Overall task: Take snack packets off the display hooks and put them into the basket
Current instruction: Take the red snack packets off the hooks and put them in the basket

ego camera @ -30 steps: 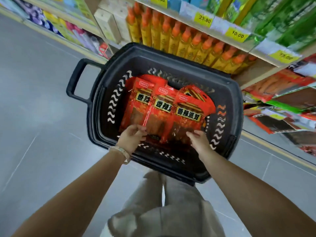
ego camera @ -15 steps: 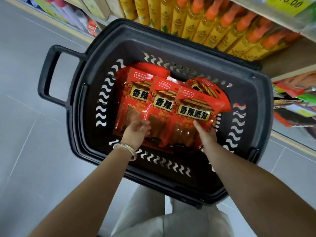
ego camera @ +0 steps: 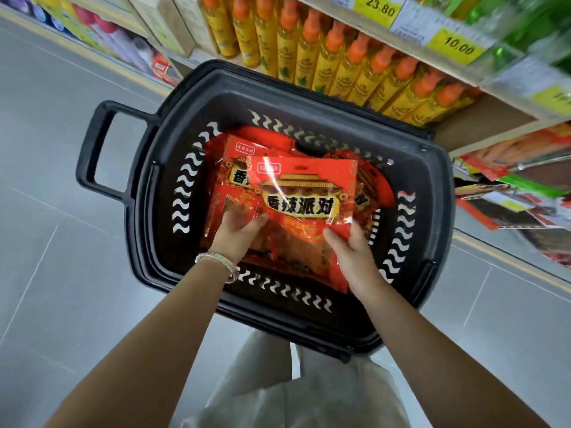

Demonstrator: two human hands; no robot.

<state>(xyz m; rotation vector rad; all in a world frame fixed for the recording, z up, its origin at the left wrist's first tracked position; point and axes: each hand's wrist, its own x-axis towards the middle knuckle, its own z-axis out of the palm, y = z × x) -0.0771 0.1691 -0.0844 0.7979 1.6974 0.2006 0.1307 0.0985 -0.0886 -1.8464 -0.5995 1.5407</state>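
A black plastic basket (ego camera: 432,211) stands on the floor below me, with several red snack packets inside. The top red packet (ego camera: 304,199) with black-and-gold lettering sits above the others, tilted toward me. My left hand (ego camera: 238,234), with a bracelet at the wrist, grips its lower left edge. My right hand (ego camera: 352,254) holds its lower right edge. Another red packet (ego camera: 231,180) lies partly under it on the left, and more show at the right, mostly hidden.
The basket's handle (ego camera: 92,149) sticks out to the left. Shelves behind hold yellow bottles with orange caps (ego camera: 355,66) and yellow price tags (ego camera: 457,46). Hanging snack packets (ego camera: 513,186) fill the display at right. Grey floor tiles (ego camera: 46,242) spread to the left.
Both hands have closed on one red packet and raised it over the others. The view has swung up slightly, showing more of the shelf.
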